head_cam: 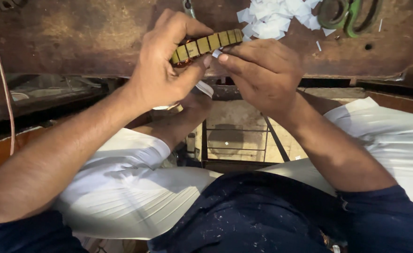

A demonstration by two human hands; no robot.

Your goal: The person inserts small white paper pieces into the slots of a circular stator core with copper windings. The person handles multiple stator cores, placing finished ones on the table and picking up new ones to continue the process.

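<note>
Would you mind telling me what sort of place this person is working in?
Probably a small repair workshop. The left hand holds a slotted metal ring with copper windings at a worn, rusty workbench strewn with white paper slips, with green-handled scissors nearby.

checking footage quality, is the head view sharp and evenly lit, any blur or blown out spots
Head view: left hand, right hand and the segmented yellow-green metal ring are sharp; pile of white paper scraps nearly blown out; underneath the rusty brown bench is dim; edges bend slightly.
</note>
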